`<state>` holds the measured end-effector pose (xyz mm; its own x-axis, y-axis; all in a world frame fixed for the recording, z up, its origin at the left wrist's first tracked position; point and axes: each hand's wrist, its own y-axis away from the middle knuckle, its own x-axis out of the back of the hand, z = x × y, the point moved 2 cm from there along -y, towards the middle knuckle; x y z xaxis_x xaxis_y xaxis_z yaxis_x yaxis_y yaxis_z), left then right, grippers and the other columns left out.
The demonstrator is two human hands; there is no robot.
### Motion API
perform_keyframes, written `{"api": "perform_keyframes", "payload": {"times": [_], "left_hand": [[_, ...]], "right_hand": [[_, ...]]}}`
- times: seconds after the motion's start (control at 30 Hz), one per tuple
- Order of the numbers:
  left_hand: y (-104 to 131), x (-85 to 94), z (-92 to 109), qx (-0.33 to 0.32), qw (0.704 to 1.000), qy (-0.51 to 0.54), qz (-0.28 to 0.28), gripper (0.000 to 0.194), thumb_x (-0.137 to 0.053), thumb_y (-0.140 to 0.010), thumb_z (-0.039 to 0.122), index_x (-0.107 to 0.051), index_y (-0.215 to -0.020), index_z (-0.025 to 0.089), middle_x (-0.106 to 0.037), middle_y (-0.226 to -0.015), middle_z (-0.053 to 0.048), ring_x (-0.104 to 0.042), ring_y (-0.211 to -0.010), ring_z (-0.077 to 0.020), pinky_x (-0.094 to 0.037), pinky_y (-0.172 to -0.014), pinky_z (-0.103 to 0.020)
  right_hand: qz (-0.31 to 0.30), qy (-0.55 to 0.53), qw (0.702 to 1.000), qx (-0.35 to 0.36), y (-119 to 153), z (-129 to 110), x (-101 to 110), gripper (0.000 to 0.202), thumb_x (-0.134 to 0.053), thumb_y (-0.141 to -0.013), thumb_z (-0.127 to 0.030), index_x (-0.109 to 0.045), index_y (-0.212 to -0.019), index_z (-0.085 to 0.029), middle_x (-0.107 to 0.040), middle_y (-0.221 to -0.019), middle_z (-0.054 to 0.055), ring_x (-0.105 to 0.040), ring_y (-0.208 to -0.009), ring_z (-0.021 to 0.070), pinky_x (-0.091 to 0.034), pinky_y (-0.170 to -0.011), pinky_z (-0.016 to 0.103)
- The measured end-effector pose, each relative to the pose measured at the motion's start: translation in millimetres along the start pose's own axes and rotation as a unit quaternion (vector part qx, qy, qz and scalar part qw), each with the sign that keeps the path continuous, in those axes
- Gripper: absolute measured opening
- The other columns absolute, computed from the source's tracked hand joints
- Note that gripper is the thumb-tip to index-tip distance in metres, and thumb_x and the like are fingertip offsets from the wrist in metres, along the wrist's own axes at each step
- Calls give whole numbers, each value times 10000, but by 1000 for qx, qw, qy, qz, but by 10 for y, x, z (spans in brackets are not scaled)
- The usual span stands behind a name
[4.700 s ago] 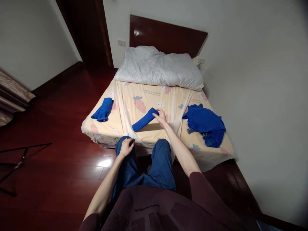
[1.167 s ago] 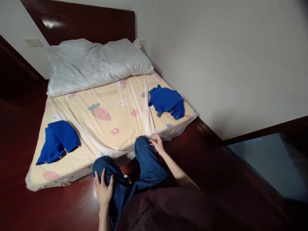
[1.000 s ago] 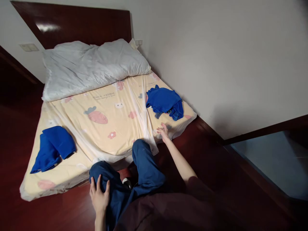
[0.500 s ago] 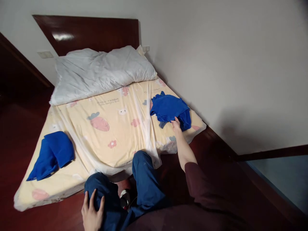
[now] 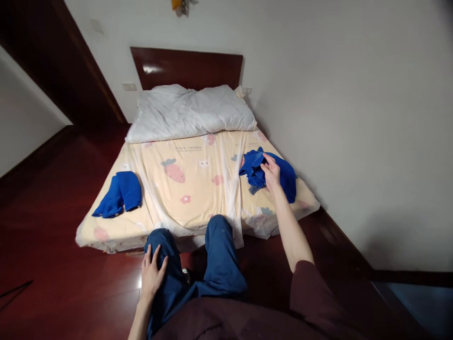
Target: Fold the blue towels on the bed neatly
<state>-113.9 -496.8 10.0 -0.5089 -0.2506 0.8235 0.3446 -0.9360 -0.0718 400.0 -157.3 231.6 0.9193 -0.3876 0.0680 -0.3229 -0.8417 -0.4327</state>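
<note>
The right hand (image 5: 271, 173) in the head view pinches a fold of the crumpled blue clothing (image 5: 288, 182) between thumb and fingers, while the left hand (image 5: 152, 274) lies with fingers spread on the left knee of the blue trousers (image 5: 219, 255), holding nothing. The crumpled blue clothing sits on the right side of the bed (image 5: 198, 186), near its front edge. Two folded blue pieces (image 5: 129, 189) lie together on the left side, well apart from it. A white quilt (image 5: 194, 113) lies across the far end, before the dark headboard (image 5: 191, 69)
</note>
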Motion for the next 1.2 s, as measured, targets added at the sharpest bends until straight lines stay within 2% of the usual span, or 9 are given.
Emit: {"api": "perform_keyframes", "payload": {"times": [0.1,0.27,0.4,0.57,0.73,0.9,1.03,1.1,1.2], "left_hand": [[68,-14,-45,-12,1000,12,16,581,-508,-983,496,-622,-1457,180,-385,-1676,-172,-421,-1506,-402,-388,-1227,-600],[267,4,-7,-18,999,30,32,432,-531,-964,394,-714,-1302,194,-512,-1581,-154,-451,-1488,-380,-413,-1216,-598],[488,85,68,-15,996,80,31,372,-523,-963,401,-745,-1196,214,-604,-1482,-126,-490,-1458,-358,-417,-1219,-587],[549,181,389,-10,981,195,13,369,-516,-984,439,-714,-1215,231,-693,-1310,-102,-643,-1269,-290,-513,-1140,-490],[-85,-93,1133,-52,958,282,-26,539,-623,-941,416,-564,-1432,200,-611,-1392,-140,-654,-1233,-263,-579,-1029,-409],[-744,-650,1460,-53,985,92,-133,697,-740,-867,381,-506,-1497,194,-438,-1546,-181,-480,-1432,-337,-439,-1187,-480],[-938,-941,1405,-58,971,-47,-229,750,-814,-790,328,-529,-1481,274,-408,-1595,-132,-435,-1433,-362,-448,-1151,-472],[-993,-1027,1397,-66,968,-60,-232,732,-813,-779,272,-547,-1461,280,-400,-1605,-127,-391,-1454,-371,-422,-1165,-493],[-1028,-1135,1452,-63,973,-90,-204,585,-718,-894,391,-569,-1441,248,-412,-1582,-153,-359,-1444,-402,-404,-1149,-552]], "right_hand": [[-102,41,975,194,66,-712,-281,463,-623,-940,-305,-694,-1386,-203,-605,-1478,107,-522,-1460,271,-362,-1283,466],[-116,154,904,383,436,-1567,-781,457,-435,-1041,-228,-678,-1425,-277,-633,-1416,83,-465,-1519,289,-327,-1312,518],[-104,207,868,440,688,-1750,-1136,419,-436,-1053,-237,-710,-1368,-271,-687,-1331,104,-519,-1482,301,-365,-1282,561],[-139,205,866,434,996,-1747,-1438,293,-517,-1061,-308,-793,-1136,-244,-772,-1151,99,-611,-1393,299,-449,-1209,553],[-397,236,817,344,1317,-1361,-1729,202,-620,-1024,-289,-810,-1058,-230,-789,-1161,79,-720,-1201,254,-554,-1081,425],[-582,360,723,93,1561,-372,-1643,418,-822,-839,-196,-757,-1251,-180,-758,-1277,135,-722,-1187,295,-555,-1069,414],[-598,375,707,-37,1948,261,-1337,458,-863,-786,-215,-762,-1231,-185,-768,-1261,131,-730,-1185,298,-560,-1071,398],[-582,373,721,-48,2147,462,-1220,451,-799,-857,-251,-729,-1297,-184,-743,-1320,139,-711,-1232,292,-544,-1101,415],[-539,365,757,-55,2336,682,-1169,434,-651,-965,-260,-667,-1391,-177,-670,-1437,158,-635,-1350,284,-478,-1178,455]]}}
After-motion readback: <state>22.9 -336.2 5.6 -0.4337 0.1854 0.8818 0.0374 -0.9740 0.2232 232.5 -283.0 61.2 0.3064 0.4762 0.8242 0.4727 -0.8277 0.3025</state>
